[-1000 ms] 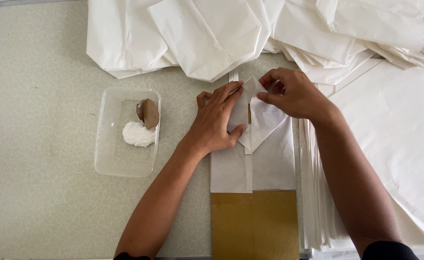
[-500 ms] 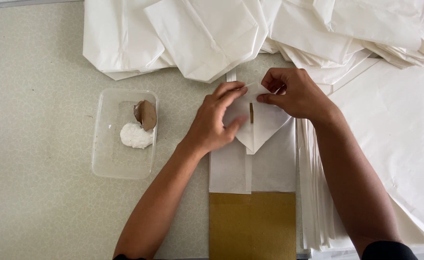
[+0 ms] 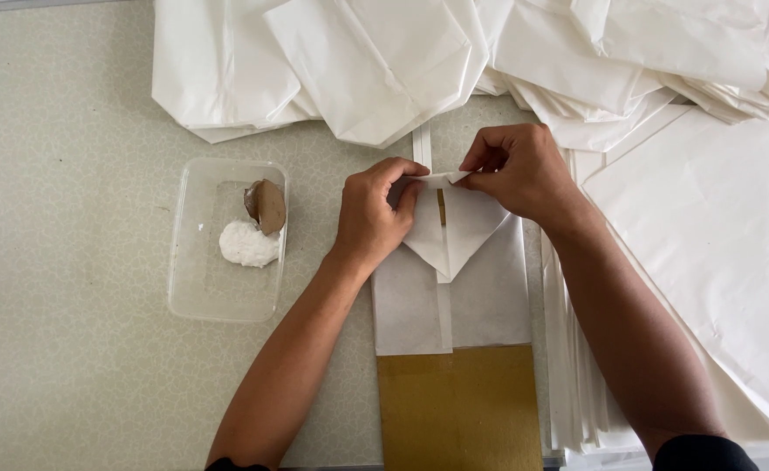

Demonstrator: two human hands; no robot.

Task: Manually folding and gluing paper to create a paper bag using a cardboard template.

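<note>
Two hands, left hand [image 3: 371,218] and right hand [image 3: 519,170], pinch one white paper bag's [image 3: 467,262] folded end at centre. One clear tub [image 3: 188,288] with one white paste lump [image 3: 246,243] lies at nine o'clock; one brown board [image 3: 458,410] at six

A pale green, faintly mottled surface [image 3: 70,174] with a metal rim at its far left corner carried everything. Directly on it lay a clear rectangular plastic tub [image 3: 194,288] holding a white lump and a brown scrap, a heap of folded white paper bags [image 3: 384,61] along the far edge, a stack of flat white paper sheets [image 3: 716,253] at the right, and, at the near middle, a white paper piece [image 3: 489,301] lying over a brown cardboard board [image 3: 458,410]
</note>
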